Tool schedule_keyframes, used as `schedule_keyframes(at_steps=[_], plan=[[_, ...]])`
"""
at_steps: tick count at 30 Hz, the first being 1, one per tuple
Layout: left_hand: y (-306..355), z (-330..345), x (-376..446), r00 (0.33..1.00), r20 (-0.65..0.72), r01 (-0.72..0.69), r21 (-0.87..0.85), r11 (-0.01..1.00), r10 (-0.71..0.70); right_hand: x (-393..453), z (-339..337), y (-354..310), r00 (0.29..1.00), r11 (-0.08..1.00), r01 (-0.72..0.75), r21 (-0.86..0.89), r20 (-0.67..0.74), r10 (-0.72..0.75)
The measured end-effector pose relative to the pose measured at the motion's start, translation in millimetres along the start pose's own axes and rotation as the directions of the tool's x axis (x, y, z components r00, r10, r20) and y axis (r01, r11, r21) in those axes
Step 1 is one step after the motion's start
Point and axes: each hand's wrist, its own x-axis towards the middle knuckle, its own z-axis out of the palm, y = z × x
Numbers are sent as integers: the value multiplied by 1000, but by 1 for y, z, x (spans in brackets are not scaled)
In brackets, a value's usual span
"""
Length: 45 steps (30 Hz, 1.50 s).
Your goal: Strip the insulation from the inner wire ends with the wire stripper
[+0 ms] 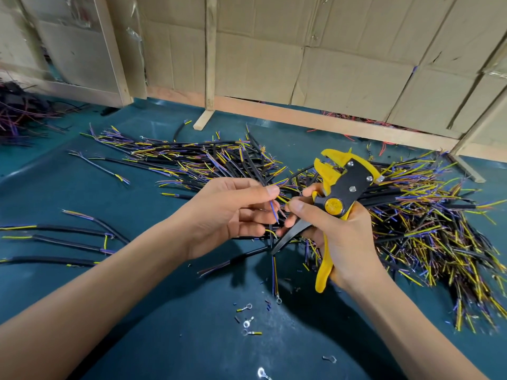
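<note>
Silver ring terminals (247, 307) dot the teal mat (137, 270). Left hand (233, 212) pinches a black cable's unstripped blue inner wire (274, 212); right hand (337, 237) grips the yellow-and-black wire stripper (340, 187), not yet applied. A large pile of cut cables (411, 215) seemingly awaits.

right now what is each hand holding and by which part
Left hand pinches the blue inner wire near its upper end. Right hand grips the wire stripper by its yellow handles.

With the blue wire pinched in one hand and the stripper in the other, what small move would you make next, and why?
Probably bring the wire stripper head down to the blue wire. The left hand pinches that wire free and upright, while the right hand holds the tool with its head pointing up, away from the wire end.
</note>
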Motion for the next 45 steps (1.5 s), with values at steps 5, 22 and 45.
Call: schedule_keyframes(at_steps=[5, 22, 45], plan=[[4, 1, 1, 982, -148, -122, -46, 991, 114, -3, -2, 2, 990, 991, -108, 76, 102, 100], [-2, 14, -6, 863, -297, -443, -52, 895, 410, -26, 17, 15, 917, 959, -278, 58, 313, 247], [-6, 13, -6, 819, -320, -452, 149, 879, 476, -20, 11, 11, 957, 985, -170, -21, 234, 170]])
